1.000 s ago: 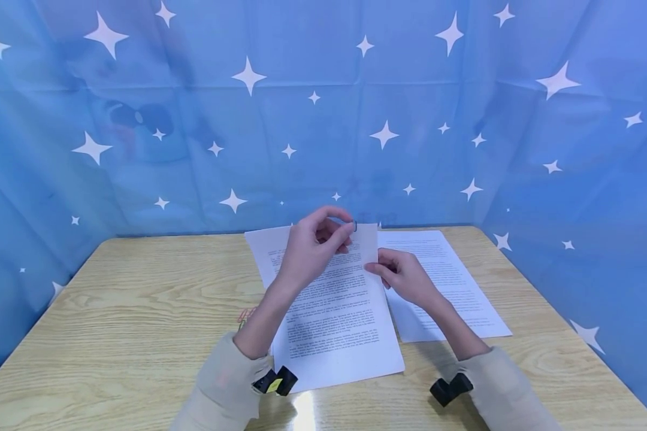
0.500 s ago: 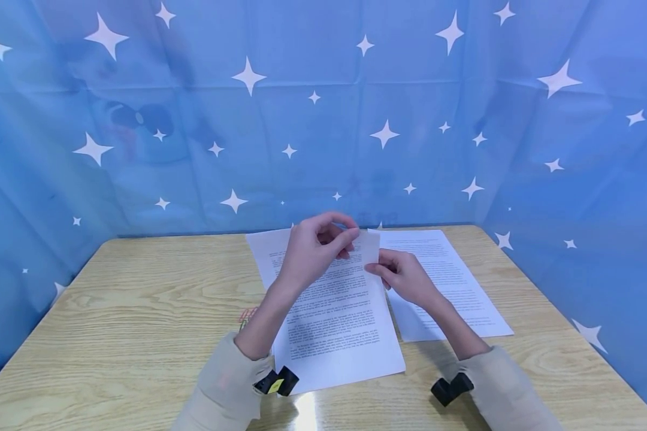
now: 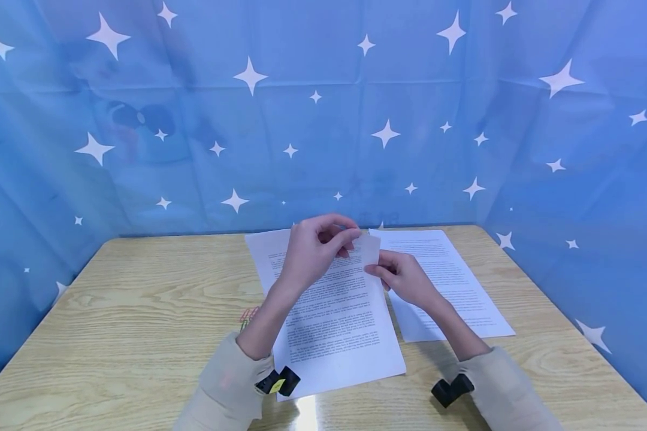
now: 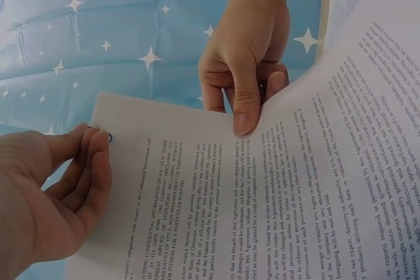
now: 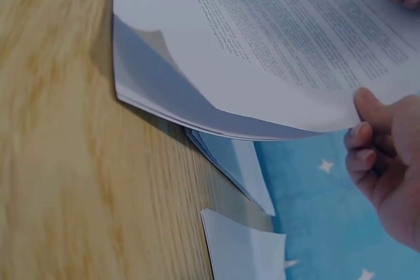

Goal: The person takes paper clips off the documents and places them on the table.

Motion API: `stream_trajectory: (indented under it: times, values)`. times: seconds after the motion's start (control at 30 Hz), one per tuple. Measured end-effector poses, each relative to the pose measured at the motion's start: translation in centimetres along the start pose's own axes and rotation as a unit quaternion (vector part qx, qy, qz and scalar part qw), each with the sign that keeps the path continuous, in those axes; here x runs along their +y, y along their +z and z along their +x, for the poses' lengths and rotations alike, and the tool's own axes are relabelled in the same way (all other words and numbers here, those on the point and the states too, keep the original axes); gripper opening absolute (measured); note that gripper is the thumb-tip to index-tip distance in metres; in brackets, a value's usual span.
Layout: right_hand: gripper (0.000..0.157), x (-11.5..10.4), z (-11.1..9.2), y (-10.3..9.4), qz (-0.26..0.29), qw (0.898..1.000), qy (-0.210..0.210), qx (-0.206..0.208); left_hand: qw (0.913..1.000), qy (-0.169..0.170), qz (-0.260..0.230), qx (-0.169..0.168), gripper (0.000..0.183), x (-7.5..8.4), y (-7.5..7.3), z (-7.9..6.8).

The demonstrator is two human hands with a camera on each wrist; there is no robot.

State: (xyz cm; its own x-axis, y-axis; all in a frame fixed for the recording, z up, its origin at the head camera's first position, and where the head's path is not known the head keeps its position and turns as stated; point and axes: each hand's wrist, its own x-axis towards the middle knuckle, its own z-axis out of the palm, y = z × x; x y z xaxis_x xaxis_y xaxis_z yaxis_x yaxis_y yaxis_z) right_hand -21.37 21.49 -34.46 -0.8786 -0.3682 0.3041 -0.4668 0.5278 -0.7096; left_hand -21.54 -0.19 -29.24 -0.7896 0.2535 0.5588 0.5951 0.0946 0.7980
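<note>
Several printed sheets (image 3: 334, 335) stand tilted between both hands, their lower edge near the front of the table. My left hand (image 3: 315, 245) is at their top edge, thumb and fingers pinching a small blue paper clip (image 4: 110, 138); only its loop shows past the fingertips in the left wrist view, and the rest is hidden. Further along the sheets, my right hand (image 3: 401, 275) pinches the right edge, thumb on the printed face. In the right wrist view the sheets (image 5: 275, 44) bow, and the front page parts from those behind at a corner.
A second printed stack (image 3: 447, 287) lies on the wooden table (image 3: 156, 299) at the right. Another stack (image 3: 264, 242) shows behind the held sheets at the left. Pink and green clips (image 3: 248, 314) lie beside my left forearm. A blue starry curtain (image 3: 323, 149) hangs behind.
My left hand has shifted slightly right and down, and the sheets' top edge has lowered with it. The clip's dark loop, visible in the head view a second ago, is now hidden there.
</note>
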Motion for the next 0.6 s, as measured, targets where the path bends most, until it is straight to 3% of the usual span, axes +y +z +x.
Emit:
stream_trajectory:
  times: [0.43,0.6]
  values:
    - [0.015,-0.6,0.0,0.0,0.002,1.0,-0.003,0.0,0.9987,0.011,-0.039,0.031,0.01,-0.1,-0.2,0.1]
    - [0.015,0.8,0.2,0.1,-0.001,1.0,0.001,0.002,0.9986,0.001,-0.046,0.025,0.011,0.0,-0.4,0.1]
